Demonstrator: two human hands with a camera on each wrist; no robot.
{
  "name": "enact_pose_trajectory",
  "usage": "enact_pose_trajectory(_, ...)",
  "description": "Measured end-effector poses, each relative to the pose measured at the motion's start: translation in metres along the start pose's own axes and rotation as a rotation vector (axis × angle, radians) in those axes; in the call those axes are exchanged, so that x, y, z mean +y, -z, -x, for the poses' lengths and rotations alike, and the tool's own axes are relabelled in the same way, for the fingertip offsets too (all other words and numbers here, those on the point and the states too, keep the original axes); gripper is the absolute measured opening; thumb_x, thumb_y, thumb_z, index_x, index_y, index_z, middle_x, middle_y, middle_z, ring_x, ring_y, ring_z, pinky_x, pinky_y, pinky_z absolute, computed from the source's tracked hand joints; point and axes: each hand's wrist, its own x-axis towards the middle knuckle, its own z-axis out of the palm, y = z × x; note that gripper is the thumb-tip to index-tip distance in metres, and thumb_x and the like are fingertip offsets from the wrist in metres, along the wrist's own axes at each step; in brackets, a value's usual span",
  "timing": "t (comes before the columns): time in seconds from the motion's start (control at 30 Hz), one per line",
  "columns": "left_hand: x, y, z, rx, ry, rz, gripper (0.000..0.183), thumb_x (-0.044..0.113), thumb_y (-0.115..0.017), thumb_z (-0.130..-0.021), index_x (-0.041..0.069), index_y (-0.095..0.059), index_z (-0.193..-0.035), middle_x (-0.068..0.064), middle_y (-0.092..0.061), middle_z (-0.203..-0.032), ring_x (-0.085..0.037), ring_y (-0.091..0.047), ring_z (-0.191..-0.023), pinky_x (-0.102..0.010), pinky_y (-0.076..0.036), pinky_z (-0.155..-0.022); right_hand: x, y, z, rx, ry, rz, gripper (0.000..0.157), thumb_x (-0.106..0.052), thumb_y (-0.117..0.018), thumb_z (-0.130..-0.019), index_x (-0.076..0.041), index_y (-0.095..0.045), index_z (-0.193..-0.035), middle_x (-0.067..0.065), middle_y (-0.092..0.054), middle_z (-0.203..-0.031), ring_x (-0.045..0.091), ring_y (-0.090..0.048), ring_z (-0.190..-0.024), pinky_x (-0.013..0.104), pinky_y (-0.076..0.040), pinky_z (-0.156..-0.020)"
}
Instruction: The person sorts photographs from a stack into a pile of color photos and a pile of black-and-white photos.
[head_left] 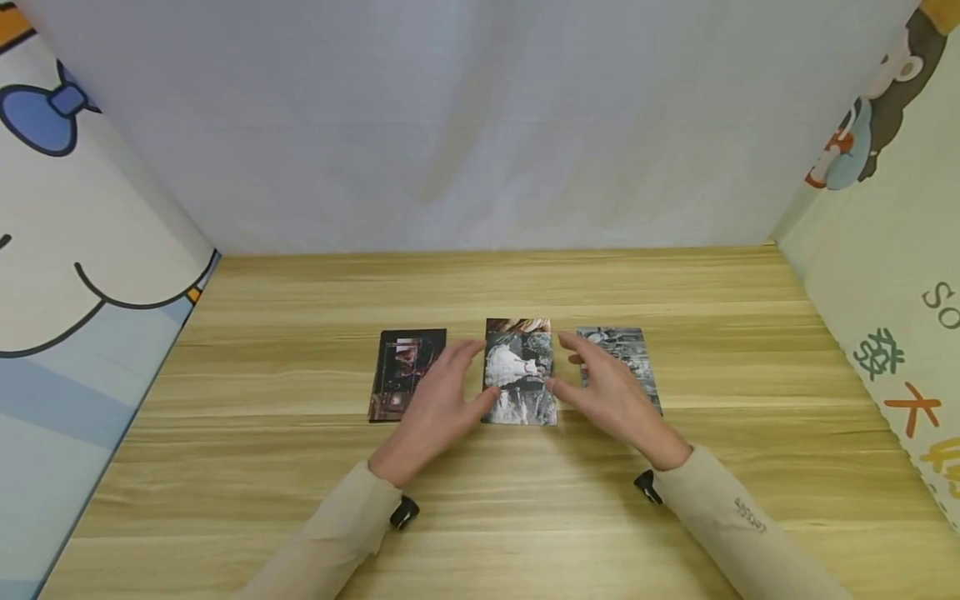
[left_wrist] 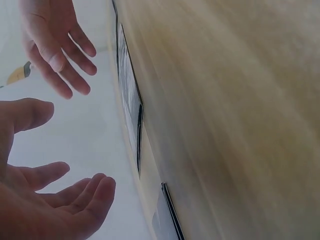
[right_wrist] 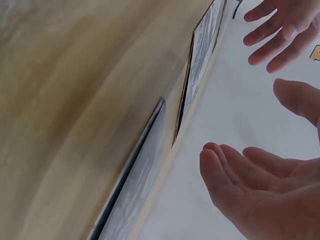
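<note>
Three small piles of photo cards lie in a row on the wooden table. The middle pile [head_left: 521,367] has a black-and-white picture on top, with a strip of brown along its far edge. My left hand [head_left: 438,400] hovers between it and the dark left pile [head_left: 393,367], partly covering the latter. Over the grey right pile [head_left: 633,350], my right hand [head_left: 611,400] hides part of the picture. Both wrist views show the left hand [left_wrist: 65,205] and the right hand [right_wrist: 260,185] raised off the cards, fingers loosely bent, holding nothing.
The table [head_left: 510,517] has a pale wood grain. A whitish curtain [head_left: 480,150] stands at its far edge. Printed panels with cartoon figures flank it, the left panel [head_left: 90,225] and the right panel [head_left: 885,275]. Dark bands sit at both sleeve cuffs.
</note>
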Motion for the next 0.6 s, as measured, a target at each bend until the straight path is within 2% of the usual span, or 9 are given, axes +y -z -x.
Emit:
enact_pose_trajectory(0.17,0.001,-0.001,-0.005,-0.048,0.017,-0.020,0.073,0.028,-0.077,-0.093,0.004,-0.045,-0.154,-0.018,-0.048,-0.153,-0.032,-0.060,-0.123,-0.050,-0.051,-0.104,0.001,0.000,-0.002,-0.033,-0.019,-0.010,0.077,-0.033,-0.075,-0.095,-0.004,-0.040,-0.157,0.022,-0.052,-0.151,0.042,-0.061,-0.124,0.059,-0.055,-0.094)
enact_pose_trajectory(0.47,-0.004,-0.006,-0.012,-0.080,0.036,-0.052,0.074,0.027,-0.078,-0.092,0.001,-0.046,-0.153,-0.021,-0.050,-0.149,-0.037,-0.056,-0.130,-0.051,-0.045,-0.111,0.003,-0.001,-0.006,-0.076,-0.033,-0.005,0.075,-0.031,-0.073,-0.097,-0.002,-0.039,-0.157,0.019,-0.050,-0.153,0.038,-0.060,-0.125,0.057,-0.053,-0.098)
enact_pose_trajectory(0.53,-0.004,-0.006,-0.012,-0.092,0.047,-0.054,0.075,0.027,-0.078,-0.092,0.001,-0.045,-0.154,-0.021,-0.051,-0.148,-0.036,-0.058,-0.126,-0.050,-0.047,-0.109,0.004,-0.001,-0.007,-0.089,-0.036,-0.004,0.075,-0.031,-0.072,-0.097,-0.002,-0.038,-0.157,0.019,-0.050,-0.154,0.038,-0.060,-0.125,0.057,-0.053,-0.098)
enact_pose_trajectory(0.6,-0.004,-0.007,-0.013,-0.104,0.057,-0.056,0.075,0.027,-0.078,-0.092,0.000,-0.045,-0.154,-0.021,-0.053,-0.144,-0.032,-0.061,-0.115,-0.048,-0.052,-0.100,0.004,-0.002,-0.008,-0.102,-0.044,-0.002,0.076,-0.030,-0.072,-0.096,-0.002,-0.038,-0.158,0.019,-0.050,-0.154,0.038,-0.061,-0.125,0.057,-0.053,-0.099)
